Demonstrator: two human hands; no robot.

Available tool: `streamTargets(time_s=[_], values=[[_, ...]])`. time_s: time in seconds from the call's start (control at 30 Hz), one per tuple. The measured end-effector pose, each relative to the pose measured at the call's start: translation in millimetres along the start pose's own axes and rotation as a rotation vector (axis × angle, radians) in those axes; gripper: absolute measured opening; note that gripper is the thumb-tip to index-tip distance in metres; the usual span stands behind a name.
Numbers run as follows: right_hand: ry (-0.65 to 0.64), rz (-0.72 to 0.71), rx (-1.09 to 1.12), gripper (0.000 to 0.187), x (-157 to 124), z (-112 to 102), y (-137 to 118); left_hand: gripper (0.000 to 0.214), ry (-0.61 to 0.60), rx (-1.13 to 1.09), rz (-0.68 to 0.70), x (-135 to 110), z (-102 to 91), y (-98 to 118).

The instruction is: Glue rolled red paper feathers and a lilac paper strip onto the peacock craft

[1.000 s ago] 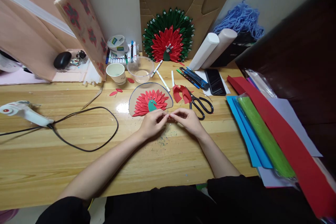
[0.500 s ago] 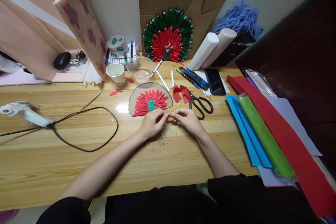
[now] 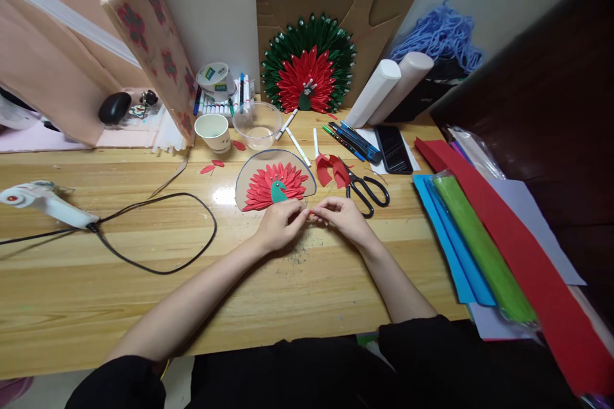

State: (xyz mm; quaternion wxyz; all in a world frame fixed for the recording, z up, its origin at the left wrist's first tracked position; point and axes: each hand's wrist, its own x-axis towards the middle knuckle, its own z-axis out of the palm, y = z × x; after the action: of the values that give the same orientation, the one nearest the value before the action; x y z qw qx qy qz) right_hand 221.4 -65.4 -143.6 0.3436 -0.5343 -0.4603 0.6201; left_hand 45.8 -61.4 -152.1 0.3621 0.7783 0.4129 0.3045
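Note:
My left hand (image 3: pixel 279 225) and my right hand (image 3: pixel 341 217) meet fingertip to fingertip over the wooden table (image 3: pixel 144 294). Between the pinched fingers of both shows a small red paper piece (image 3: pixel 311 212). Just beyond them lies a half-round cardboard fan (image 3: pixel 249 174) with red paper petals and a green bird shape (image 3: pixel 278 192) glued on it. Red paper scraps (image 3: pixel 330 170) and black scissors (image 3: pixel 367 190) lie to the right of the fan.
A finished red and green paper peacock (image 3: pixel 307 64) leans on cardboard at the back. A glue gun (image 3: pixel 38 199) with a black cord (image 3: pixel 158 262) lies left. A paper cup (image 3: pixel 213 133), clear bowl (image 3: pixel 258 125), markers (image 3: pixel 352 140), phone (image 3: pixel 393 148) and coloured paper sheets (image 3: pixel 484 249) surround the work.
The hands have stayed together at the same spot; the fingers shifted slightly and the red paper piece now shows between them.

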Motion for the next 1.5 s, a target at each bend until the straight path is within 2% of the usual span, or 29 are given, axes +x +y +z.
streamTargets(time_s=[0.23,0.43,0.63,0.87,1.0,1.1,1.23,1.5], values=[[0.042,0.014,0.009,0.03,2,-1,0,0.029,0.002,-0.002,0.001,-1,0.1,0],[0.179,-0.028,0.087,0.03,5,-9,3,0.03,0.03,-0.045,-0.065,-1,-1.6,-1],[0.038,-0.099,0.061,0.029,1,-4,1,0.029,0.031,-0.04,-0.049,-1,-1.7,-1],[0.069,-0.14,0.056,0.022,1,-2,2,0.027,0.048,0.005,-0.027,0,-0.4,0],[0.078,-0.114,0.071,0.022,0,-2,0,0.016,0.128,-0.073,-0.043,-1,2.5,-2],[0.077,-0.091,0.094,0.023,0,1,-1,0.02,0.183,-0.136,0.024,-1,4.9,-5],[0.077,-0.069,0.102,0.023,-1,3,0,0.016,0.197,-0.129,0.112,-1,7.0,-8],[0.083,-0.098,0.006,0.023,-2,-2,0,0.018,0.213,-0.106,0.153,0,6.3,-12]])
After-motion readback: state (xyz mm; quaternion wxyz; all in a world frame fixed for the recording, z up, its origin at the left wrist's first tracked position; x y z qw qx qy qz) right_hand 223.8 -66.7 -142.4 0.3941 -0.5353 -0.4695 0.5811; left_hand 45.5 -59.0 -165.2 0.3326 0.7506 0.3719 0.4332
